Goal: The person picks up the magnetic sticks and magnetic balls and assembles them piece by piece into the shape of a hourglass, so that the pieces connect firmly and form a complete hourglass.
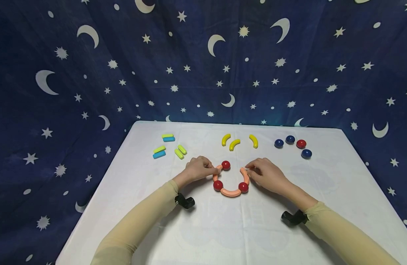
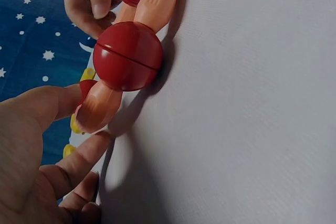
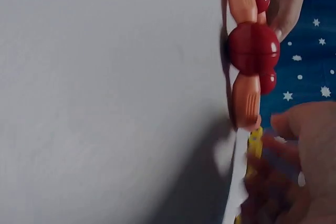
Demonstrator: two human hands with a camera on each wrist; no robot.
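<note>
A U-shaped chain of curved orange rods and red balls lies on the white table. Its left orange rod (image 1: 215, 177) joins a red ball (image 1: 225, 165) at the top end and another red ball (image 1: 218, 185) below. My left hand (image 1: 199, 168) pinches this left rod between thumb and finger. The bottom orange rod (image 1: 231, 193) leads to a third red ball (image 1: 243, 187), from which the right orange rod (image 1: 245, 176) curves upward. Beside that rod's free end is my right hand (image 1: 267, 175), its fingers loosely bent and blurred in the right wrist view, holding nothing.
Behind the chain lie several yellow curved rods (image 1: 234, 144). Lime sticks (image 1: 179, 153) and blue sticks (image 1: 159, 154) are at the back left. At the back right sit dark blue balls (image 1: 306, 154) and one red ball (image 1: 301, 144). A starry curtain (image 1: 196, 66) hangs behind.
</note>
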